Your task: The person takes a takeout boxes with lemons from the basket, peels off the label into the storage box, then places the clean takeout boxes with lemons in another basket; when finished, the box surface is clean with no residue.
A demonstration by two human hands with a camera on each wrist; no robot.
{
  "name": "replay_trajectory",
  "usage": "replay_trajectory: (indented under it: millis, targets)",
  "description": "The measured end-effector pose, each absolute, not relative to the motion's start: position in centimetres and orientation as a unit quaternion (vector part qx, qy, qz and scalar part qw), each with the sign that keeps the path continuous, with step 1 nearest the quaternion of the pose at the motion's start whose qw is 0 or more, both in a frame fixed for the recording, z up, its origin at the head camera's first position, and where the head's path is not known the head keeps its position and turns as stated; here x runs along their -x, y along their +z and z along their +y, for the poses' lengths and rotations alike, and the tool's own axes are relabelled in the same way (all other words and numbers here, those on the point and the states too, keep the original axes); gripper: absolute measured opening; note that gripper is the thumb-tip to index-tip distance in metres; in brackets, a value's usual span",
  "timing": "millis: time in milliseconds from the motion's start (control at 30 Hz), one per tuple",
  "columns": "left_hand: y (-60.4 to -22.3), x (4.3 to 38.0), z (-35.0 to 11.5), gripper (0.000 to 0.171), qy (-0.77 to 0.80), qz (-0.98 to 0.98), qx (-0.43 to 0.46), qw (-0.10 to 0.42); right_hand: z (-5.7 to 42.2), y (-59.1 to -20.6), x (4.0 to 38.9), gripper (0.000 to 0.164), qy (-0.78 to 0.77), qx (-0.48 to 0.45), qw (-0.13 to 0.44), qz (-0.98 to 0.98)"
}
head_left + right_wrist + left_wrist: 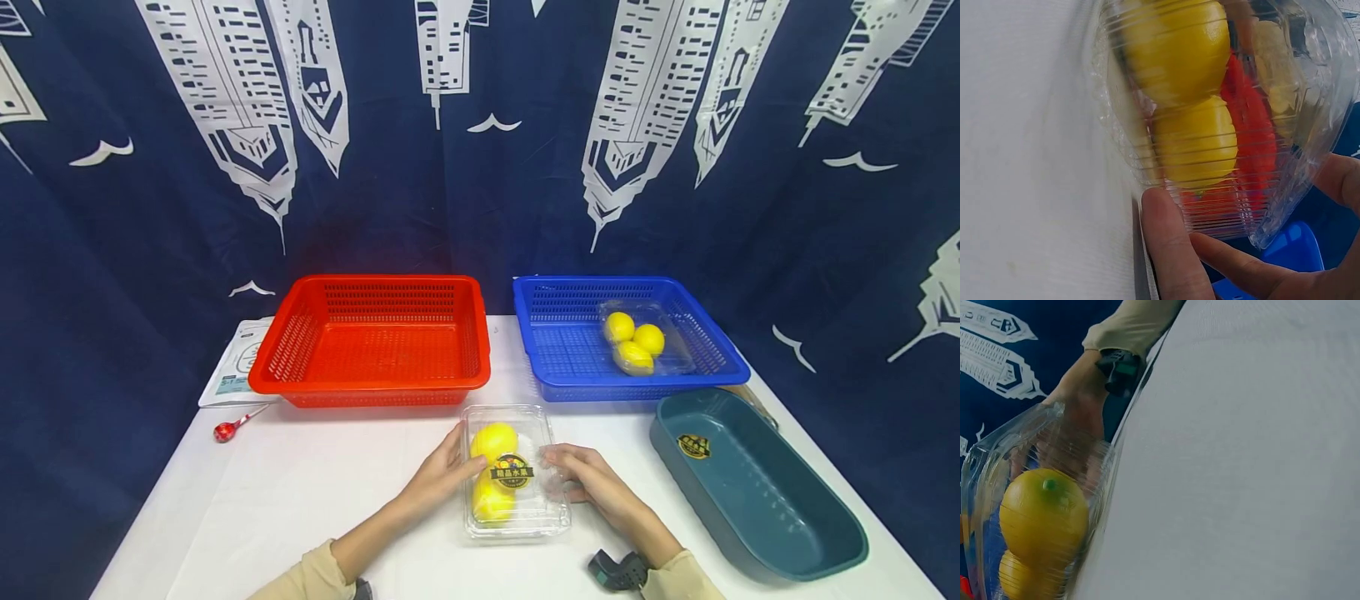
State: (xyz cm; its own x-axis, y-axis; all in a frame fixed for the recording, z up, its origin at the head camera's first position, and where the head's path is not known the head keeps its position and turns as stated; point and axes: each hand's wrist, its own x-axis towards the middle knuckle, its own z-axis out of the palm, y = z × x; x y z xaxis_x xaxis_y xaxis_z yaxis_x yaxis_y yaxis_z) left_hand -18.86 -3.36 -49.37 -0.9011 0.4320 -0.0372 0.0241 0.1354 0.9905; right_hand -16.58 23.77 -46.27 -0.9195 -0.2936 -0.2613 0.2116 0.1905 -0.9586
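A clear plastic clamshell box sits on the white table in front of me, its lid down. Through it show yellow lemons along the left side, and a black-and-gold fruit label is stuck on top. My left hand grips the box's left side, thumb over the lid. At the opposite side my right hand holds the edge between thumb and fingers. The right wrist view shows fingers low against the ribbed wall of the box, beside the tabletop.
A red basket stands behind to the left, a blue basket behind to the right with another clear box of lemons. On the right lies a dark green tub with a label. A red lollipop and a white packet lie left.
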Motion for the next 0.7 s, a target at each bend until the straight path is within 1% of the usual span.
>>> replay_trajectory:
  millis: [133, 433, 567, 633, 700]
  targets:
    - [-49.8, 18.7, -3.1, 0.082, 0.663, 0.715, -0.169, 0.144, 23.7, -46.3, 16.5, 0.061, -0.634, 0.028, 0.197, 0.747]
    - [-50.1, 18.6, -3.3, 0.081, 0.679, 0.700, -0.175, 0.140, 23.6, -46.3, 16.6, 0.063, -0.635, 0.032, 0.206, 0.744]
    - [-50.3, 18.5, -3.3, 0.081, 0.679, 0.700, -0.169, 0.143, 23.9, -45.7, 16.6, 0.063, -0.613, 0.025, 0.206, 0.763]
    - [-50.3, 18.5, -3.2, 0.082, 0.678, 0.701, -0.166, 0.147, 24.1, -45.1, 16.6, 0.063, -0.599, 0.025, 0.189, 0.777]
    - [-50.3, 18.5, -3.2, 0.082, 0.675, 0.705, -0.163, 0.145, 24.1, -44.2, 16.7, 0.063, -0.579, 0.024, 0.150, 0.801]
